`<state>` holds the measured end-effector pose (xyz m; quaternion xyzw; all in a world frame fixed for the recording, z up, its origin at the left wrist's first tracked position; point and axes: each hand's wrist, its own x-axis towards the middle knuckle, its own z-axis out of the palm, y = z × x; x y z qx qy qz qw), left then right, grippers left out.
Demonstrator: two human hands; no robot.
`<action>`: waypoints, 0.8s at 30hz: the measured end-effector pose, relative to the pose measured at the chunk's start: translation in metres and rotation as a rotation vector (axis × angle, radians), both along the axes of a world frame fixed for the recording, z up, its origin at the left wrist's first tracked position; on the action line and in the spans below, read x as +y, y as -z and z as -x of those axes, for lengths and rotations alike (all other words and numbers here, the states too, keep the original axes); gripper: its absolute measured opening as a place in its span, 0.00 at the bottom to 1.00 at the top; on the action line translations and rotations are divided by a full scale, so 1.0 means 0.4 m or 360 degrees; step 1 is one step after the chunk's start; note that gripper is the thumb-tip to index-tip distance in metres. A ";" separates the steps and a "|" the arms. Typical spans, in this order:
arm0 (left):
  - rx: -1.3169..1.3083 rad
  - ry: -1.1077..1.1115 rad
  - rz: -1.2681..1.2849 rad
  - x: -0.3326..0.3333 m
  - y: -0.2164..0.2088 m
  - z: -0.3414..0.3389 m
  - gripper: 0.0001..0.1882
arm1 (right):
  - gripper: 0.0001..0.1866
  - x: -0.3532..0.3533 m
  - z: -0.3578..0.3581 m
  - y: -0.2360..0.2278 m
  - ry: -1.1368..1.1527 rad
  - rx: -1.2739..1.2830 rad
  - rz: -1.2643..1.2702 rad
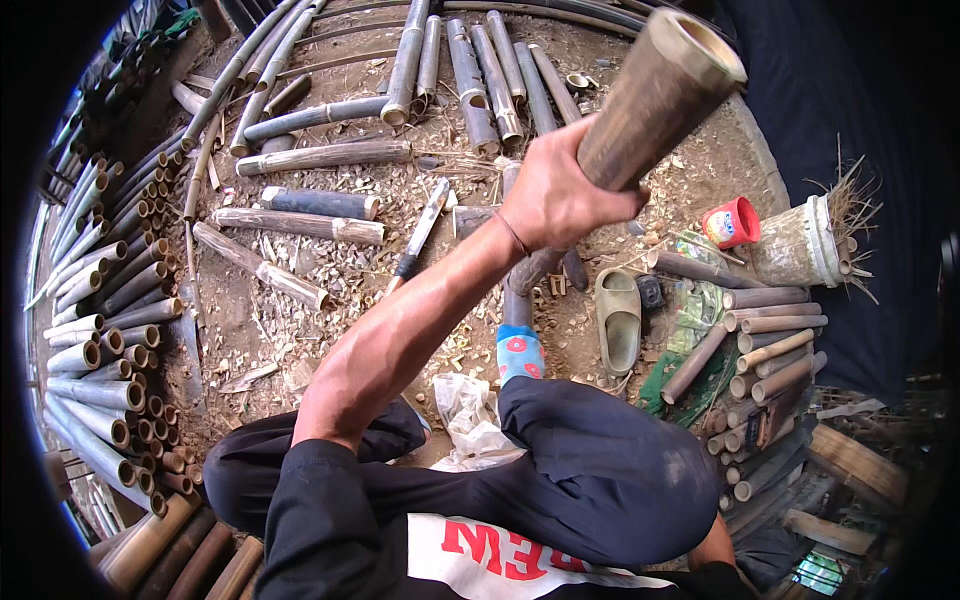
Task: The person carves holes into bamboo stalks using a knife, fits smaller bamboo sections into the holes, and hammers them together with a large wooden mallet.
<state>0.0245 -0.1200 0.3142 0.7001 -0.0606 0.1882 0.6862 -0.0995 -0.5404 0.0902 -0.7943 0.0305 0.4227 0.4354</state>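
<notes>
left hand (565,190) is wrapped firmly round the lower end of a thick bamboo tube (660,105) — tube is up off the dirt floor (235,300), tilted toward its far right corner, hollow mouth up and away. gripping low probably keeps that mouth clear of the fingers. right hand is out of view, only a bit of right forearm (715,550) by the knee, so can't tell its state or load. knife-like tool (428,225), dark grip toward the person, lies mid-floor left of the left forearm (400,310) — looks parked for easy reach. stack of tubes (95,390) along the floor's left edge has its ends facing inward, likely so pieces pull out singly; smaller pile (775,322) near the right edge is laid roughly parallel, presumably to stop rolling. red container (730,222) and pale bucket (790,245) sit beyond that pile, likely out of the way.
</notes>
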 end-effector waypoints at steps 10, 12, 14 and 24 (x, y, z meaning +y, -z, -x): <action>-0.0256 0.0103 -0.0181 -0.066 0.055 0.071 0.24 | 0.53 0.110 -0.135 -0.686 0.0000 -0.1369 -0.0349; -0.0227 0.0189 -0.0153 -0.072 0.046 0.065 0.24 | 0.52 0.153 -0.155 -0.851 -0.0025 -0.1755 -0.0534; -0.0241 0.0269 -0.0127 -0.085 0.036 0.056 0.24 | 0.50 0.214 -0.144 -1.009 -0.0122 -0.2099 -0.0600; -0.0198 0.0529 -0.0248 -0.044 0.061 0.038 0.23 | 0.49 0.281 -0.151 -1.062 -0.0215 -0.2208 -0.0057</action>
